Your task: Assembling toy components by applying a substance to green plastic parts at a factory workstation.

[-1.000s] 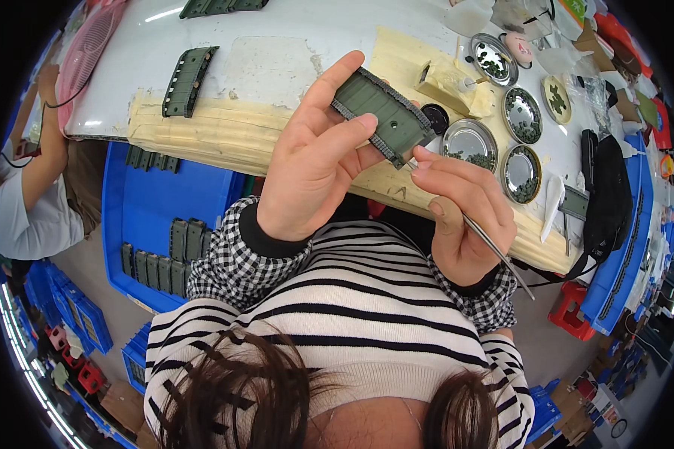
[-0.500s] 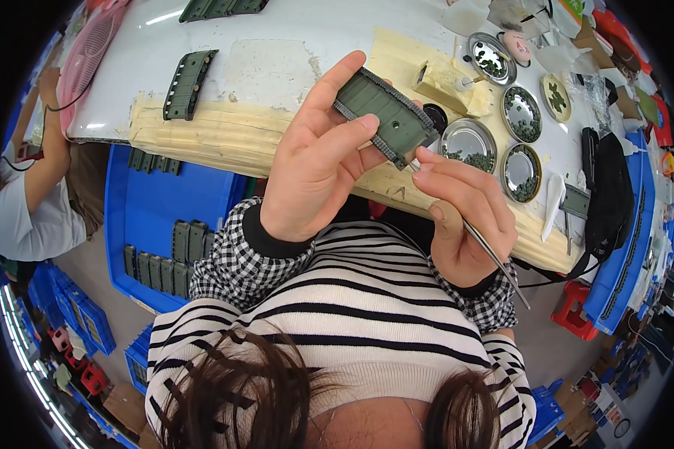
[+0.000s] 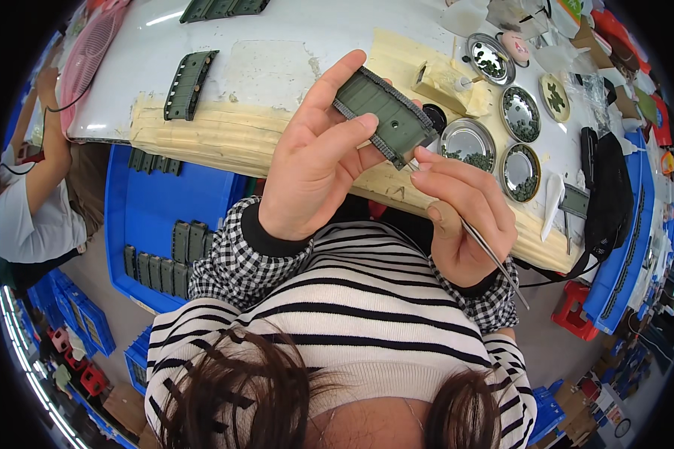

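Observation:
My left hand point(image 3: 311, 161) holds up a dark green model tank hull part point(image 3: 389, 112) with track-like strips along both long sides, the thumb lying across its flat face. In my right hand point(image 3: 468, 209) is a pair of metal tweezers point(image 3: 494, 258), pinched between thumb and fingers. Their tips touch or nearly touch the near right corner of the hull part; whether they grip a small piece there is too small to tell. Beyond my right hand stand round metal dishes of small green parts, among them a dish point(image 3: 468, 127) and a second dish point(image 3: 522, 157).
A similar green hull part point(image 3: 189, 86) lies on the white table point(image 3: 269, 63). Below the padded table edge point(image 3: 202, 131), a blue bin point(image 3: 146, 217) holds several more. To the right are a yellow-wrapped block point(image 3: 445, 86) and a black bag point(image 3: 610, 198). Another person's arm point(image 3: 52, 153) is at far left.
My hands, the hull part and the tweezers stay almost in place. The person at far left has shifted slightly.

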`<state>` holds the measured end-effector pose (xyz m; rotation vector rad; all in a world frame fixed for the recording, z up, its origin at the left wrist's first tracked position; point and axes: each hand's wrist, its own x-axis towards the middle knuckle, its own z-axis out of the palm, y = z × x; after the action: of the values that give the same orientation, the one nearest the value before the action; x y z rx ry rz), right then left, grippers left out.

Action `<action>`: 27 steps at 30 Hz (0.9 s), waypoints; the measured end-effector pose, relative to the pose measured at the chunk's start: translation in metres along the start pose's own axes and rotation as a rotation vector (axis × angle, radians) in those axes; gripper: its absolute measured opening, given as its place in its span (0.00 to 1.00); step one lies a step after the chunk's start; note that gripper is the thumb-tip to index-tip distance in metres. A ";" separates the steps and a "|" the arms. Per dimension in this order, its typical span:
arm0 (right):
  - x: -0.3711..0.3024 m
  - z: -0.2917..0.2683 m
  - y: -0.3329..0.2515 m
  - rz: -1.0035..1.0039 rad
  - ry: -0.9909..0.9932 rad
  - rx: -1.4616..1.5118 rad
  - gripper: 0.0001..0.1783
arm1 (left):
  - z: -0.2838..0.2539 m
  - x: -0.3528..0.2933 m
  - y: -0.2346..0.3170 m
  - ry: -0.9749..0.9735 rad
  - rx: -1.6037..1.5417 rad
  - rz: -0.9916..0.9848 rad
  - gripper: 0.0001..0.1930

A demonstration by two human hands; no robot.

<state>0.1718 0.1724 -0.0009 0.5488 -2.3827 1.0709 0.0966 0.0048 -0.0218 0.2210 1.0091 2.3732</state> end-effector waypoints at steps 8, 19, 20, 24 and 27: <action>-0.009 -0.007 0.010 0.066 0.162 0.157 0.18 | -0.003 0.000 0.004 -0.016 -0.010 -0.011 0.28; -0.012 0.001 0.008 0.181 0.261 0.208 0.12 | -0.015 0.013 0.012 -0.006 -0.651 -0.197 0.21; -0.010 0.002 0.008 0.203 0.234 0.196 0.11 | -0.013 0.014 0.012 0.014 -0.639 -0.186 0.23; -0.003 0.005 0.005 0.221 0.161 0.132 0.12 | -0.006 0.015 0.010 0.068 -0.624 -0.184 0.27; 0.001 0.005 0.007 0.192 0.138 0.122 0.11 | -0.009 0.014 0.009 0.037 -0.672 -0.223 0.24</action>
<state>0.1658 0.1725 -0.0078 0.2804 -2.2951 1.2994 0.0781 0.0012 -0.0228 -0.1790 0.1931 2.3627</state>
